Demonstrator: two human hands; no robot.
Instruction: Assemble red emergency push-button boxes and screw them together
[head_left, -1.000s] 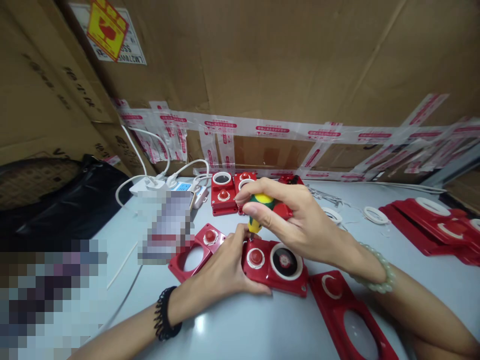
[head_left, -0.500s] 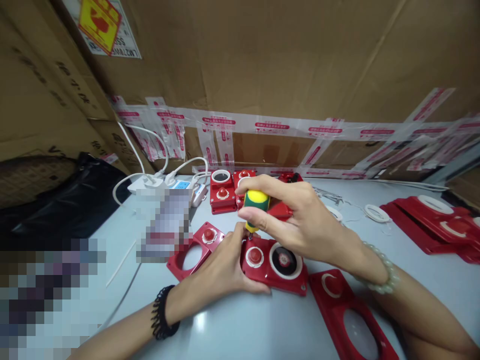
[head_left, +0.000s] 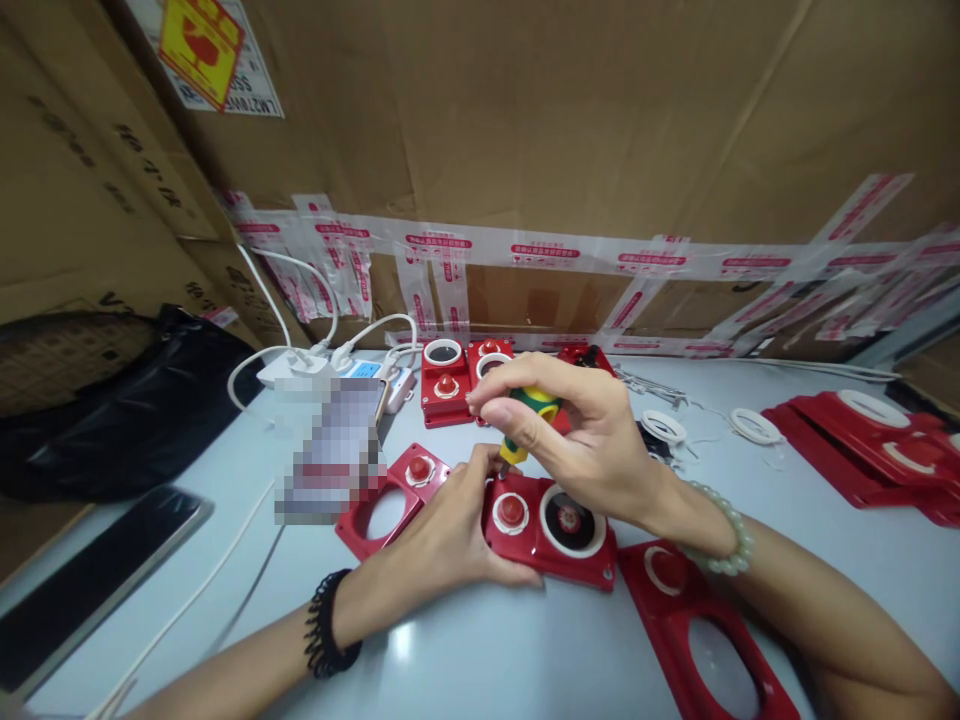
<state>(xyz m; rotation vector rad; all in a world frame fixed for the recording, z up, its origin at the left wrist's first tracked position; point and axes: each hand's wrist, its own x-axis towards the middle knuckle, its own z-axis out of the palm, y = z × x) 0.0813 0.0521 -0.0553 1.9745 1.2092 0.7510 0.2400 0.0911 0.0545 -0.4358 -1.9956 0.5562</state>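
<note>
A red alarm-like housing [head_left: 525, 545] with a red dome and a white-ringed black disc lies flat in front of me. My left hand [head_left: 450, 520] grips its left end, thumb along the near edge and fingers at the far corner. In my right hand [head_left: 600, 440] is a screwdriver [head_left: 531, 405] with a yellow and green handle. Its tip meets the far left corner of the housing, near a screw hole; the screw itself I cannot make out. The handle leans to the right. Partly behind my left hand lies a red cover plate [head_left: 420, 470] with a large round opening.
Another red cover [head_left: 675, 600] lies under my right forearm. Finished-looking red units [head_left: 445, 385] stand at the back. White rings [head_left: 754, 426] and red covers [head_left: 862, 450] lie right. A power strip [head_left: 300, 370], a phone [head_left: 334, 450] and a dark tablet-like device [head_left: 97, 590] are left.
The screwdriver handle has tipped to the right, and my right hand has turned and shifted slightly with it. My left hand and the housing have stayed put.
</note>
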